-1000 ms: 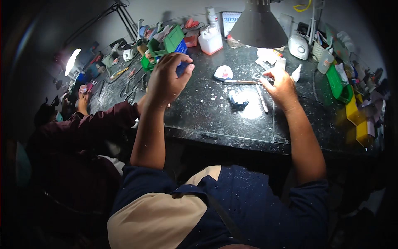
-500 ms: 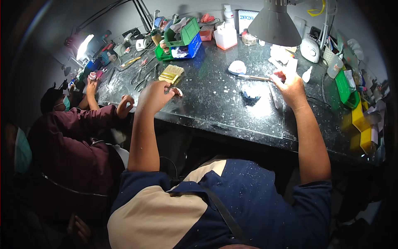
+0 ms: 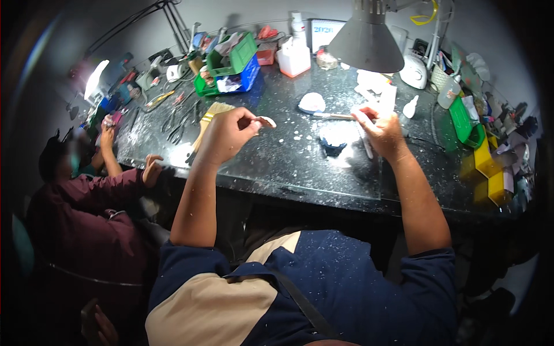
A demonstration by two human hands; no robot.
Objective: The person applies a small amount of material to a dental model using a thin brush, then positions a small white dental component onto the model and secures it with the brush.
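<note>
Pale curved piece (image 3: 266, 121) sits pinched at the tips of the left hand (image 3: 226, 135), raised above the dark worktop (image 3: 277, 161). Such a light grip could let it drop and chip. Right hand (image 3: 382, 131) fingers close on a thin tool (image 3: 330, 116); lamp glare hides the grip and what the piece is.

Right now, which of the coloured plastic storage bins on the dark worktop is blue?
The blue plastic bin at the back left, under the tilted green bin. The other green bin and the yellow bins sit at the right edge.
</note>
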